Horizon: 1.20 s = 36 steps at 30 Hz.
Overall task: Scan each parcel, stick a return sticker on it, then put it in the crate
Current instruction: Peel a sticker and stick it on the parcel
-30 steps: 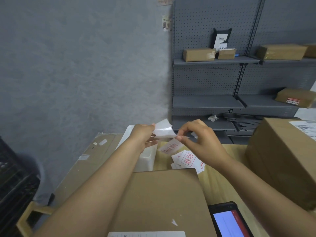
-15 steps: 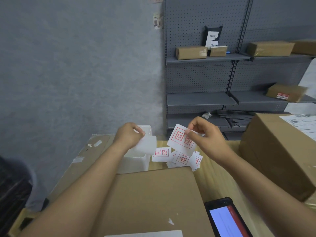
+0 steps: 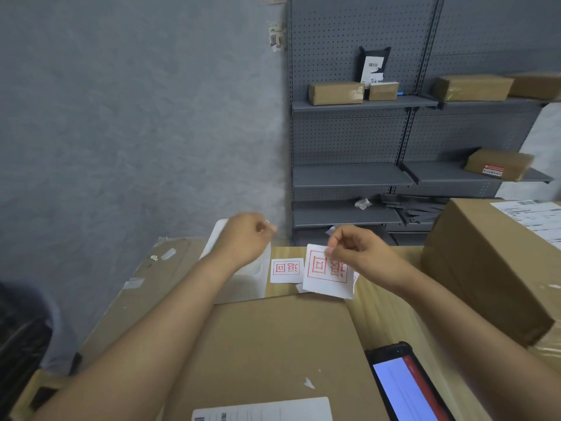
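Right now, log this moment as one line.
right hand pinches return sticker | left hand over white bin | parcel unstickered

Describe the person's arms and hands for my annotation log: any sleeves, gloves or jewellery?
Both forearms are bare to the frame edge: no sleeves or gloves show. The left hand and right hand show no watch or bracelet; rings cannot be ruled out.

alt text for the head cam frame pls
The right hand pinches a white return sticker with red print above the far edge of a flat cardboard parcel. The left hand hovers over a white bin; a handheld scanner lies nearby.
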Motion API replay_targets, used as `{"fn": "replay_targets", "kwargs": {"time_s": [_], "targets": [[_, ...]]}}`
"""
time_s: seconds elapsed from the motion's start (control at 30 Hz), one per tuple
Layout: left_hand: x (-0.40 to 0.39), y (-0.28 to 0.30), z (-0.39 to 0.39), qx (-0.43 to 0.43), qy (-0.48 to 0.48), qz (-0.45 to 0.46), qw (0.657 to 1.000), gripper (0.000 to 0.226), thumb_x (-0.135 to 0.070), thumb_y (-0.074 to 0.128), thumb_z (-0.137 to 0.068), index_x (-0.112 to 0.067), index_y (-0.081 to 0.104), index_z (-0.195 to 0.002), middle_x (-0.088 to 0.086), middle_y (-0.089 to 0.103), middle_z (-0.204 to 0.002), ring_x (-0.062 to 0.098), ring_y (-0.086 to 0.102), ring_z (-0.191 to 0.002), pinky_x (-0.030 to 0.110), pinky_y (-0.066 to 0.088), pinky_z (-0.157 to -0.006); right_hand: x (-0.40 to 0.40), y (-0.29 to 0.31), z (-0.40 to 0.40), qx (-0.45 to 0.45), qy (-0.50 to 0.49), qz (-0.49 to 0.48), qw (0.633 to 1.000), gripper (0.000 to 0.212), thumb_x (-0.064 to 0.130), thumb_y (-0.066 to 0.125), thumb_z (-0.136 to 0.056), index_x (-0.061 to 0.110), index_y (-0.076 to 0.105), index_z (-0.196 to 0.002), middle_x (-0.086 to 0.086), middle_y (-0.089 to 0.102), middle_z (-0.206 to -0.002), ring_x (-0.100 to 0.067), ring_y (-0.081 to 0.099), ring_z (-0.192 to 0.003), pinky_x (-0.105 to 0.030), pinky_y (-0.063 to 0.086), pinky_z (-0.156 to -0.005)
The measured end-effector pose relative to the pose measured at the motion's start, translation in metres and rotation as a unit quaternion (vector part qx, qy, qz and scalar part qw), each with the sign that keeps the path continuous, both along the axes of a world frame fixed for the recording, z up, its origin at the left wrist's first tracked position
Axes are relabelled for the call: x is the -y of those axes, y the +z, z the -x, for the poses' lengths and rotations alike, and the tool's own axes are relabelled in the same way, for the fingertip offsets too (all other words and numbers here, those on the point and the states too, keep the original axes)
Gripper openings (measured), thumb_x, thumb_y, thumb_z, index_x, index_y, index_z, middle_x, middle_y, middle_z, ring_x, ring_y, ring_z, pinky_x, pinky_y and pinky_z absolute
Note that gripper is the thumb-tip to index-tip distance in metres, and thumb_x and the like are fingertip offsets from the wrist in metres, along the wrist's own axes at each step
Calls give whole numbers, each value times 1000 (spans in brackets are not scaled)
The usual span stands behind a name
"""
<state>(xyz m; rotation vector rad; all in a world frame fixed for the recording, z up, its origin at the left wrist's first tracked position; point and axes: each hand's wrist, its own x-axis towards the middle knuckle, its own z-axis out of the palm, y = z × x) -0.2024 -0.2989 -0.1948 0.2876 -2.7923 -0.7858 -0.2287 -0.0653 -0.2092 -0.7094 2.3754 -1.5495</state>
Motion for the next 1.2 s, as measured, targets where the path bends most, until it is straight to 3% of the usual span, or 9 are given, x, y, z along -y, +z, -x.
{"fn": "replay_targets", "kwargs": {"time_s": [0.13, 0.3, 0.4, 0.5, 0.57, 0.77, 0.93, 1.0, 1.2], "targets": [[-39, 15, -21, 88, -102, -192, 972, 33, -58, 62, -81, -26, 71, -77, -12, 70, -72, 5, 66, -72, 23, 48, -67, 7, 1, -10, -1, 10, -7, 1000, 11, 15, 62, -90, 5, 59, -89, -7, 71, -86, -16, 66, -81, -22, 48, -71], [-37, 11, -36, 121, -128, -288, 941, 7, -16, 72, -84, -13, 68, -90, 0, 70, -75, 8, 64, -65, 23, 51, -62, 8, 2, -19, -18, -4, -12, 1000, 6, 14, 64, -88, 13, 62, -93, 0, 68, -89, -11, 61, -77, -16, 47, -64], [-32, 10, -40, 115, -101, -354, 923, 6, -13, 71, -86, -12, 69, -92, 2, 71, -80, 7, 65, -65, 21, 52, -60, 8, 0, -21, -3, -52, -18, 998, 23, 20, 68, -86, 24, 57, -105, 8, 62, -92, -12, 61, -78, -24, 46, -66], [-27, 7, -41, 118, -76, -379, 914, 5, -11, 70, -86, -12, 68, -90, 4, 71, -83, 7, 65, -65, 20, 52, -59, 2, 0, -24, 52, -70, 12, 996, 20, 14, 66, -88, 15, 57, -105, -9, 67, -90, -27, 62, -85, -41, 47, -74], [-25, 4, -41, 134, -71, -387, 909, 9, -8, 71, -84, -12, 67, -90, 4, 71, -82, 9, 66, -67, 20, 51, -56, -2, 1, -27, 71, -60, 29, 995, 17, 9, 64, -88, 11, 57, -104, -12, 65, -82, -27, 57, -79, -40, 43, -73], [-35, -12, -43, 159, -37, -305, 938, 27, 4, 70, -78, -10, 63, -100, 12, 65, -81, 9, 58, -45, 20, 48, -50, -5, -7, -33, 111, -56, -50, 991, 25, 9, 65, -87, 18, 50, -105, -2, 62, -74, -12, 58, -62, -26, 48, -60], [-43, -24, -43, 160, -63, -165, 971, 41, -8, 72, -76, -19, 56, -113, 9, 66, -105, 20, 63, -77, 31, 52, -77, 0, -20, -36, 93, -78, -129, 984, 26, 10, 61, -88, 20, 48, -108, -8, 67, -95, -19, 64, -77, -31, 55, -63], [-45, -26, -45, 148, -73, -136, 977, 43, -10, 72, -77, -20, 55, -116, 7, 63, -109, 22, 62, -87, 30, 51, -77, 2, -22, -37, 76, -90, -144, 983, 26, 9, 60, -88, 20, 48, -108, -7, 65, -95, -24, 66, -85, -33, 57, -64], [-55, -30, -48, 86, -106, -7, 991, 37, -6, 62, -83, -16, 55, -118, 6, 60, -110, 20, 56, -95, 25, 43, -77, 7, -27, -37, -22, -90, -235, 967, 28, 15, 61, -87, 21, 47, -111, -4, 63, -95, -19, 61, -76, -30, 49, -55]]}}
